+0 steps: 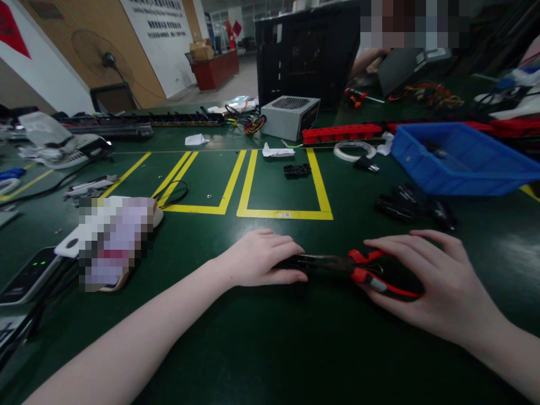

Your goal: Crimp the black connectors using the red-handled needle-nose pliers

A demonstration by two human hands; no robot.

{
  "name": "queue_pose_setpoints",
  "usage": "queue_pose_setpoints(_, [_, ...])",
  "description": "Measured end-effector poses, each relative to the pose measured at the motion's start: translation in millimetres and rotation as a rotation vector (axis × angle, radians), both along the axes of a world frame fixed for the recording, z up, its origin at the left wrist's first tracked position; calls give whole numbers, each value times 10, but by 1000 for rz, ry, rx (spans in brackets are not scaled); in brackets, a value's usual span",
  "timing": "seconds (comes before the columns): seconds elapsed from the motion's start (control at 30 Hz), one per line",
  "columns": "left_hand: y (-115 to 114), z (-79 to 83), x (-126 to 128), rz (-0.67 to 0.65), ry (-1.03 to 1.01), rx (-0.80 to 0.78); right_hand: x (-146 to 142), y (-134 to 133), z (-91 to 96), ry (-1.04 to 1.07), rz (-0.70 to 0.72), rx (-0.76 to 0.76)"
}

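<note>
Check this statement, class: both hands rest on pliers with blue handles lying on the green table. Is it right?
No. The head view shows the pliers have red handles, not blue. The rest stands: left hand and right hand both rest on them on the green table.

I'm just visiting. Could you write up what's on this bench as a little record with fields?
Setting: green workbench marked with yellow tape lines
Tool: red-handled pliers, lying flat on the bench
Hands: left hand closed about the pliers' dark nose end; right hand draped over the red handles, firmness of its grip unclear
Behind: grey power supply, blue bin, black computer case
Other person: a hand at the far side, beside the case
</note>
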State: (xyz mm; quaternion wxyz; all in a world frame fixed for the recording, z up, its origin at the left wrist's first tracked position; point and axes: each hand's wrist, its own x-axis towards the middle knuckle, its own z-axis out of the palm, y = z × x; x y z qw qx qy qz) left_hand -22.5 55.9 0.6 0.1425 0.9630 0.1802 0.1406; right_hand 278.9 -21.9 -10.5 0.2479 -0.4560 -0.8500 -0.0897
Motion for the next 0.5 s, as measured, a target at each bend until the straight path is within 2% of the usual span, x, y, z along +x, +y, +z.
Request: queue_pose_setpoints(0.5, [9,5,-3,20,28,-17,4,-7,2,31,17,-14])
